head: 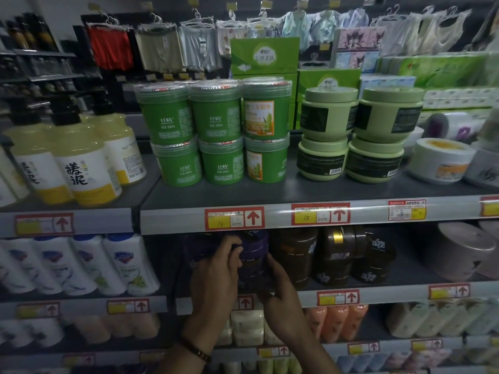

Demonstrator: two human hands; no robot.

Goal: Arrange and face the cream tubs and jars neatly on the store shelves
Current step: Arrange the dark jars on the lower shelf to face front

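Left hand [216,271] and right hand [279,288] both wrap the purple jar [254,265], 1 each side; likely rotating its label to face front.

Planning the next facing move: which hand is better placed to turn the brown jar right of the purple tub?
Likely the right hand: it holds the right side of the purple tub, next to the brown jar. The left hand is on the tub's left side and would have to cross over.
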